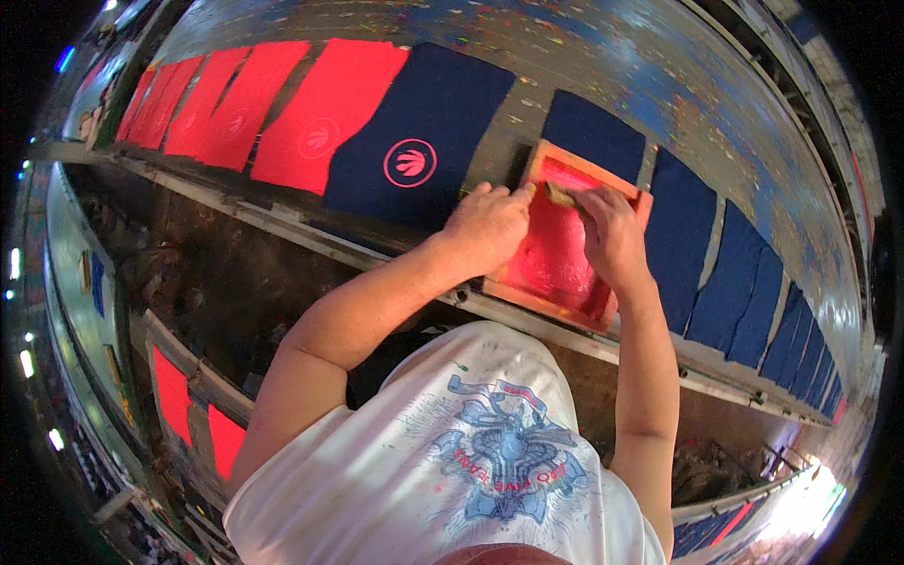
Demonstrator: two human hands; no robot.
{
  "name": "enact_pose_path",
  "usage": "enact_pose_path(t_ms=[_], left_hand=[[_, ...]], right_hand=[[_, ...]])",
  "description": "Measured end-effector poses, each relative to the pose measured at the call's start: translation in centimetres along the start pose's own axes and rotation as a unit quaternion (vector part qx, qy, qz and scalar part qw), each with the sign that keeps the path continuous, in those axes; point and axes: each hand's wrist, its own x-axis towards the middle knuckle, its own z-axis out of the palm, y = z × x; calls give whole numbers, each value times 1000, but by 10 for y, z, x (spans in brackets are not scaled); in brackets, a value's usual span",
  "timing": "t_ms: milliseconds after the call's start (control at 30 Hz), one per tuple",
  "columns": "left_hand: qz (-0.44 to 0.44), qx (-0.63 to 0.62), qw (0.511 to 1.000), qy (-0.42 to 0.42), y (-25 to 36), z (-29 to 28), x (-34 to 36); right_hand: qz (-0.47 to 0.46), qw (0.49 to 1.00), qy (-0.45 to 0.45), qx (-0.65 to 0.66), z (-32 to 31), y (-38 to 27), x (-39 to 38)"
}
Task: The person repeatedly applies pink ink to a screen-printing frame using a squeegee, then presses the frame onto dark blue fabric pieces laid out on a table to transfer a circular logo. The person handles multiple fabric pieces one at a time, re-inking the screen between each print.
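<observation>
A long, speckled table (pixel 603 71) was seen stretching across the view, its near edge bordered by a narrow rail (pixel 702 384). In front of it, a white shirt (pixel 424 452) with a blue and red print was worn by the person. On the table, a row of cloths was laid side by side: the red cloths (pixel 330 99) were placed toward the left, and the navy cloths (pixel 686 217) were lined up toward the right. A wooden frame (pixel 546 305) was set near the table's near edge, with one navy cloth (pixel 595 130) partly covered by it and seen beyond its far side. The inside of the frame was coated with wet-looking red paint (pixel 549 252). The left hand (pixel 490 224) was placed at the frame's left rim, its fingers curled close together; whether the rim was pinched could not be told. The right hand (pixel 617 235) was held over the frame's inside, its fingers closed around a small tool (pixel 559 195) near the far end. Just left of the frame, a round red emblem (pixel 411 164) was shown on another navy cloth (pixel 443 94).
</observation>
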Motion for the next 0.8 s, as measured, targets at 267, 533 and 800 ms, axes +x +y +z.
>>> enact_pose_path(t_ms=[267, 533, 800], left_hand=[[-12, -15, 999, -27, 0, -4, 5], [2, 0, 1000, -30, -1, -7, 6], [-15, -19, 997, -69, -2, -9, 11]], right_hand=[[-23, 996, -84, 19, -22, -66, -92], [6, 1000, 24, -11, -32, 16, -17], [12, 999, -18, -26, -21, -14, -67]])
